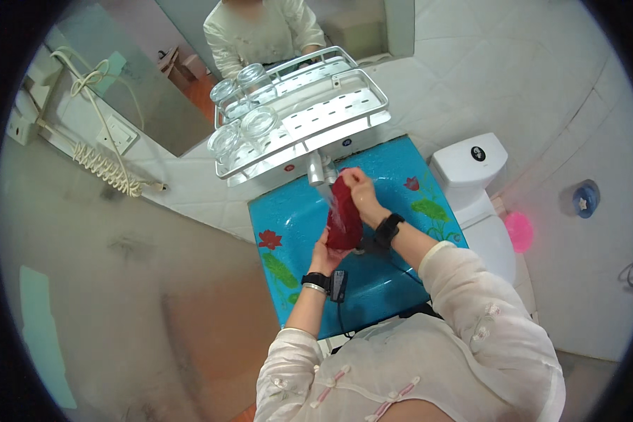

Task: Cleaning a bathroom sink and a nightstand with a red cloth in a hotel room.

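Note:
A wet-looking dark red cloth [346, 224] is stretched between my two hands over the blue washbasin [383, 288]. At its upper end, close to the tap, my right hand [362, 193] pinches the fabric. My left hand [325, 257] grips the lower end, its fingers partly hidden under the cloth. Water runs from the metal tap [316, 170] onto the cloth. I cannot tell exactly what kind of cloth item it is. Each wrist wears a black strap, and a small black box with a cable hangs beside the left one.
Above the tap, a metal rack [316, 126] holds glass jars [260, 124] beneath a mirror [352, 32]. To the right stands a white toilet [471, 169], with a pink object [519, 232] beside it. A coiled cord [105, 169] hangs by a wall socket [117, 135] at left.

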Tool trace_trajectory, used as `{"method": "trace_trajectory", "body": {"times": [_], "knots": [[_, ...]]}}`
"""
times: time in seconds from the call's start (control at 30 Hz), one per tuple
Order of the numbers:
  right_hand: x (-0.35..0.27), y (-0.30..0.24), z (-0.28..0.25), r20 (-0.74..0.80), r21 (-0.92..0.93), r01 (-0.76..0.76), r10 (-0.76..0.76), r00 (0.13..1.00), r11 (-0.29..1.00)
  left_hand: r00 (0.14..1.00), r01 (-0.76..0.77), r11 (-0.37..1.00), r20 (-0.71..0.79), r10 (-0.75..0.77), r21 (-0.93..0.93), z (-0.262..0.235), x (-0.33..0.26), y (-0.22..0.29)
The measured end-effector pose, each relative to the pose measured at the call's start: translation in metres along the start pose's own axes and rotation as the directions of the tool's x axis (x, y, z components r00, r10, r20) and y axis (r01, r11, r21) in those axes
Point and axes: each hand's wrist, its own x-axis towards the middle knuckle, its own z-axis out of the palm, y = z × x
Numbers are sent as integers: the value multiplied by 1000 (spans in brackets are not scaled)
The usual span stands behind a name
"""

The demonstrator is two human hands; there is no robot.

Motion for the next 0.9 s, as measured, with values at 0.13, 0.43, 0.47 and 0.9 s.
{"method": "trace_trajectory", "body": {"times": [0.13,0.43,0.47,0.9], "knots": [[-60,-7,-9,279,120,-235,194,941,965,967,-132,986,207,151,-101,21,12,7],[-81,23,-8,203,-581,261,-173,964,771,961,-277,954,-7,278,-113,29,20,0],[-66,28,-6,190,-571,256,-177,966,780,961,-277,955,-22,276,-104,30,23,-4],[32,-23,-15,86,-44,168,-164,983,985,957,-226,968,-161,242,111,-48,-6,15]]}}
